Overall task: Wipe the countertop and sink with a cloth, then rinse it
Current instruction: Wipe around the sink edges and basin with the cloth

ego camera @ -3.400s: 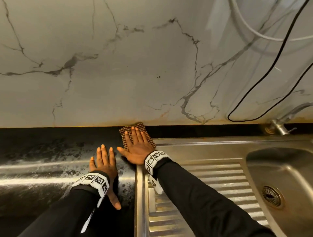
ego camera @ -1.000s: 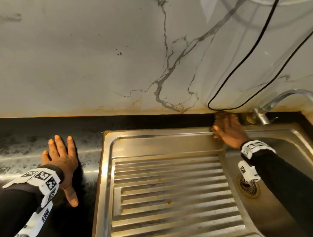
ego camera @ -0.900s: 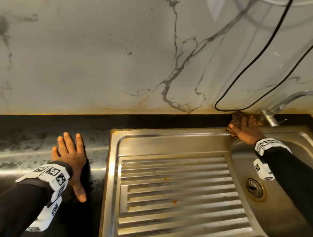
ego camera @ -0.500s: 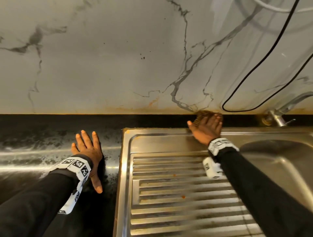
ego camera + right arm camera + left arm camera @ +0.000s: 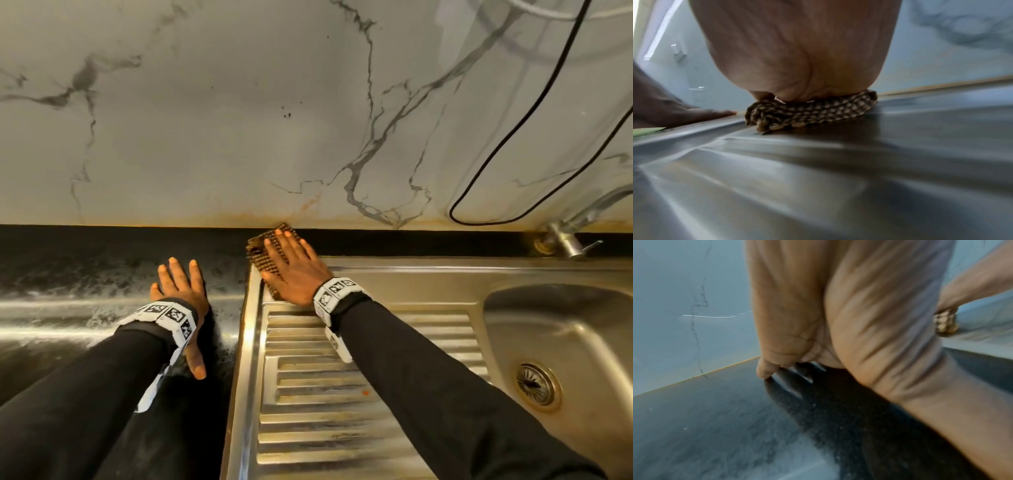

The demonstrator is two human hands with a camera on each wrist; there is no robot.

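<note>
A brown checked cloth (image 5: pixel 264 249) lies folded on the back left corner of the steel sink unit (image 5: pixel 411 274), against the wall. My right hand (image 5: pixel 291 265) presses flat on it with straight fingers; in the right wrist view the cloth (image 5: pixel 809 112) bunches under the palm (image 5: pixel 797 48). On the dark speckled countertop (image 5: pixel 68 274) my left hand (image 5: pixel 181 284) rests flat, just left of the sink's edge. The left wrist view shows the left hand's fingertips (image 5: pixel 766 371) touching the countertop (image 5: pixel 715 426), with the cloth (image 5: pixel 945 321) beyond.
The ribbed drainboard (image 5: pixel 342 394) fills the lower middle. Right of it sits the basin (image 5: pixel 582 329) with its drain (image 5: pixel 536 383). A tap (image 5: pixel 561 240) stands at the back right. A black cable (image 5: pixel 507 144) hangs on the marble wall (image 5: pixel 205 120).
My right hand has slid the cloth left along the sink's back rim, from beside the tap to the left corner. The left hand has stayed flat on the countertop.
</note>
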